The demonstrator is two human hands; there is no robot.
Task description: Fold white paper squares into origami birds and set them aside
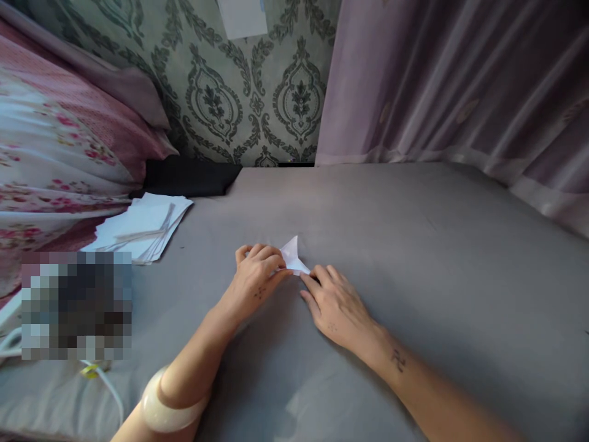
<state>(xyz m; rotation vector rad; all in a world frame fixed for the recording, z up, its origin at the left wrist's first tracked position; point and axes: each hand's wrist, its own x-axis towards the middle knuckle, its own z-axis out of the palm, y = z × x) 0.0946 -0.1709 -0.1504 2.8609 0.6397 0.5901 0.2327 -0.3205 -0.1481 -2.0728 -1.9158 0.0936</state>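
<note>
A small piece of folded white paper (291, 256) lies on the grey sheet-covered surface (391, 227), with one pointed corner sticking up. My left hand (260, 270) is closed on its left side, thumb and fingers pinching the edge and hiding part of it. From the right, my right hand (335, 301) lies low over the surface, its index fingertip at the paper's right corner and its thumb apart from the fingers. No grip by the right hand is visible.
A stack of white paper sheets (147, 221) lies at the left, beside a folded black cloth (188, 177). Nearer stands a pixelated object with a white cable (108, 383). Floral fabric (59, 166) hangs at the left, a mauve curtain (396, 80) at the right, before a patterned wall (257, 86).
</note>
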